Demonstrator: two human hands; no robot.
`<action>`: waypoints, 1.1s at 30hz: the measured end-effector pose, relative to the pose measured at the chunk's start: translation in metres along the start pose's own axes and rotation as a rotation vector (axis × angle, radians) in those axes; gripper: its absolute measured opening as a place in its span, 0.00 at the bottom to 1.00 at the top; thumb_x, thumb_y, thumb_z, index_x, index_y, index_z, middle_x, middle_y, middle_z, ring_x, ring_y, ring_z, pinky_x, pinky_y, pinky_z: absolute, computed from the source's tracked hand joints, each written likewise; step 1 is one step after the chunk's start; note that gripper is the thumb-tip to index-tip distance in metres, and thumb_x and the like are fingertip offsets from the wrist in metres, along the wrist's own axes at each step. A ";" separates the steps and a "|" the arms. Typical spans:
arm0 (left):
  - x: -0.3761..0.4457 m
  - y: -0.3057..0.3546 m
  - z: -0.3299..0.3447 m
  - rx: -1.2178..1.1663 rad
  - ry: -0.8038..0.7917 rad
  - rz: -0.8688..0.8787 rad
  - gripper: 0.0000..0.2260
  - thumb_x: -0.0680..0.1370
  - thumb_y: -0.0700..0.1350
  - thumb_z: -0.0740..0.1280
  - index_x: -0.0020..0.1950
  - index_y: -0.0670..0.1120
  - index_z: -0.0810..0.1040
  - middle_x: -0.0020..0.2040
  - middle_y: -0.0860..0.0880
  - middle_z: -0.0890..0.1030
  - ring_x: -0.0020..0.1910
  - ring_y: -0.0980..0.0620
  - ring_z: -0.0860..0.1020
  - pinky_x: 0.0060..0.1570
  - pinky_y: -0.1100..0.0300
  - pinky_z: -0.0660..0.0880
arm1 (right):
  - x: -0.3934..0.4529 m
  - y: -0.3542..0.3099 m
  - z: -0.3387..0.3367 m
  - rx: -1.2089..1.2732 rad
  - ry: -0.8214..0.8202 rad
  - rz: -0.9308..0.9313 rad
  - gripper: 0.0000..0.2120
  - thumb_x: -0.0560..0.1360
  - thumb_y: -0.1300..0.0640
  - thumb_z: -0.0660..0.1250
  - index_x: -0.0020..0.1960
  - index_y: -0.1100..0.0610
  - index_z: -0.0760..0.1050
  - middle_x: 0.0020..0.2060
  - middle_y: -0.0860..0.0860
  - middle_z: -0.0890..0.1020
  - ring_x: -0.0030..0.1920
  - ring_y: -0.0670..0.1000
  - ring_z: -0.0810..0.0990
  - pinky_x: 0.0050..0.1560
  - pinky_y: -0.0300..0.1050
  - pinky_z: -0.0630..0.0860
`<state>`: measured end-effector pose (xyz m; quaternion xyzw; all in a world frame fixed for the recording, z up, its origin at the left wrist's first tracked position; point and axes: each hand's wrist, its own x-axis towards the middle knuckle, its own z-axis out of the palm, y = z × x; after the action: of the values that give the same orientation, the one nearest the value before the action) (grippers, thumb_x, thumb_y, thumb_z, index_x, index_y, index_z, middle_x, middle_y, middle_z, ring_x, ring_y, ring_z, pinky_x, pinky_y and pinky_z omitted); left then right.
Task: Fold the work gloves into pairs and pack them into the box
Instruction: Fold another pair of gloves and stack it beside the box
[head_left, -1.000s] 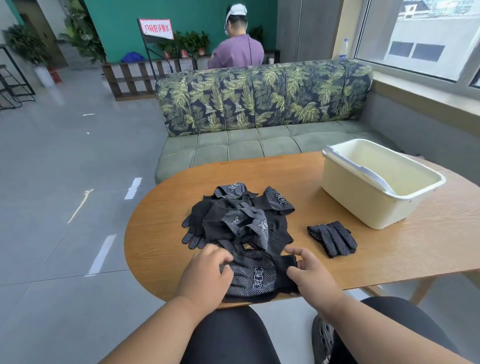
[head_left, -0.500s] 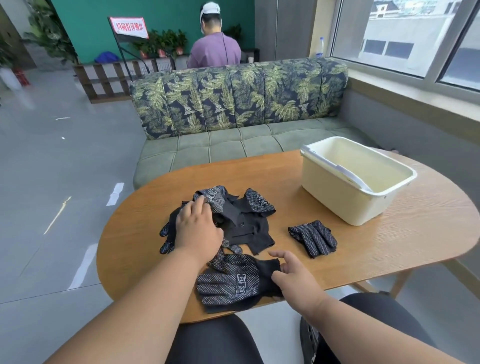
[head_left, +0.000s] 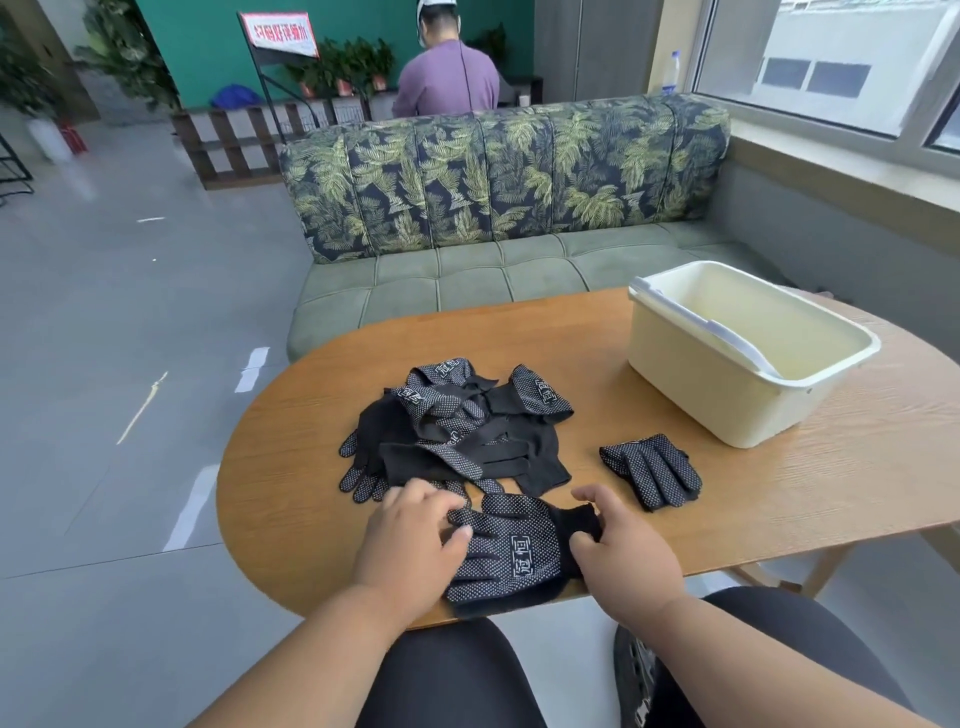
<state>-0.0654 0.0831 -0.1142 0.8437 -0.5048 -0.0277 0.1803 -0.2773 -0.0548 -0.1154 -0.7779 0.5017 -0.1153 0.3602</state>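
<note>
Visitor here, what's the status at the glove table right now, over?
Left hand resting on black dotted work glove, right hand pinching its cuff. Cream plastic box holds no gloves. Loose glove pile behind; path to box open.

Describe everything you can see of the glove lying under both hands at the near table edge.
The dotted glove is black knit fabric covered in small white grip dots, with a white printed logo on the palm. It lies flat at the near edge of the wooden table, its plain black cuff toward the right. The left hand rests on its finger end; the right hand pinches the cuff.
</note>
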 end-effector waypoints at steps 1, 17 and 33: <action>-0.006 -0.002 0.005 0.003 -0.018 0.006 0.19 0.78 0.60 0.66 0.68 0.59 0.77 0.58 0.59 0.74 0.61 0.54 0.71 0.65 0.57 0.70 | 0.001 0.001 -0.001 -0.009 0.014 0.001 0.21 0.74 0.53 0.63 0.63 0.35 0.67 0.36 0.45 0.82 0.36 0.48 0.80 0.37 0.45 0.73; 0.001 0.005 0.013 -0.038 0.005 -0.124 0.06 0.81 0.56 0.65 0.48 0.56 0.77 0.53 0.57 0.74 0.55 0.53 0.72 0.56 0.57 0.72 | 0.004 0.011 0.002 -0.056 0.077 -0.091 0.10 0.82 0.50 0.64 0.62 0.43 0.75 0.52 0.43 0.78 0.51 0.50 0.79 0.49 0.46 0.75; 0.012 0.015 0.009 -0.036 -0.135 -0.204 0.11 0.80 0.56 0.68 0.58 0.54 0.82 0.59 0.54 0.76 0.56 0.51 0.77 0.55 0.58 0.74 | 0.017 0.024 0.001 0.027 0.040 -0.096 0.10 0.79 0.52 0.66 0.58 0.40 0.74 0.42 0.43 0.75 0.39 0.45 0.75 0.41 0.43 0.68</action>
<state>-0.0746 0.0643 -0.1156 0.8836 -0.4266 -0.1117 0.1575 -0.2857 -0.0747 -0.1359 -0.7937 0.4695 -0.1544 0.3546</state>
